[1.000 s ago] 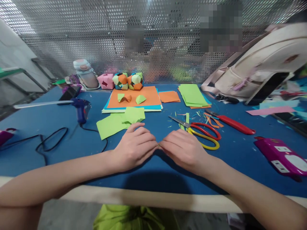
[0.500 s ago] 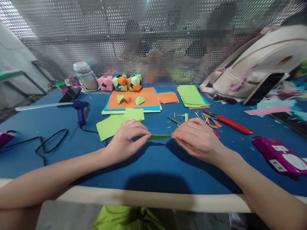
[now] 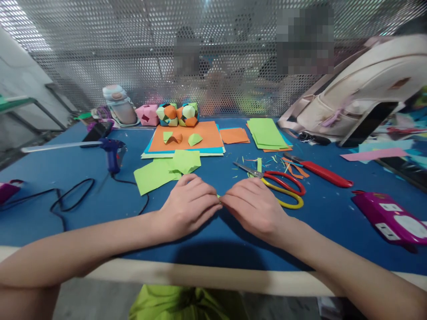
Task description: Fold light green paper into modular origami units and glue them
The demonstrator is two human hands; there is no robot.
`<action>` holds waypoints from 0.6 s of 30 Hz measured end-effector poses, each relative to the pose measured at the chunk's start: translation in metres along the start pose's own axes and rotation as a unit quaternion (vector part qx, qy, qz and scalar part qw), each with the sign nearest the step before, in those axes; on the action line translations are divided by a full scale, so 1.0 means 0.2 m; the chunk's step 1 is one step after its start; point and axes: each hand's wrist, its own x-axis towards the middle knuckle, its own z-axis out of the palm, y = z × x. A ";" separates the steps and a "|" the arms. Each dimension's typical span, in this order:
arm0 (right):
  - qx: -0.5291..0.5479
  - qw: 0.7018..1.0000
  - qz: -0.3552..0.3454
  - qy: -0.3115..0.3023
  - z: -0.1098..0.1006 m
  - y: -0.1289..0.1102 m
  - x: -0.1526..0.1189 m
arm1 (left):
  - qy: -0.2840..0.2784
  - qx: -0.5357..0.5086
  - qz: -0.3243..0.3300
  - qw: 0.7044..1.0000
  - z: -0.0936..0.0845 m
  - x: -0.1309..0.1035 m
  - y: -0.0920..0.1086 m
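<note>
The left hand (image 3: 191, 205) and right hand (image 3: 255, 206) nearly meet, fingertips pinching a green paper (image 3: 218, 197) between them above the table (image 3: 333, 222). I see just a sliver; the fingers cover the rest. Beyond, the right hand hides part of the scissors (image 3: 261, 174).

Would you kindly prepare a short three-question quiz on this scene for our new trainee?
1. What are the bare left hand and bare right hand holding together? A) a pink strip; B) a thin green paper piece; C) an orange sheet.
2. True or false: the blue plastic glue gun with a long white stick is farther left than the metal scissors with red and yellow handle loops.
3. How many folded-paper cubes, pink or multicoloured, stand in a row beside the pale lidded bottle?
Key: 1. B; 2. true; 3. three.
</note>
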 end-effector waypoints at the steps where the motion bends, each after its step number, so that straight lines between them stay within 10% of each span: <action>1: 0.003 1.000 -0.002 -0.008 0.00 0.00 0.00 | -0.001 0.005 0.005 1.000 0.00 0.00 0.00; 18: 0.043 0.993 0.101 0.040 -0.08 0.12 -0.02 | 0.037 -0.055 -0.109 0.992 -0.11 0.04 -0.13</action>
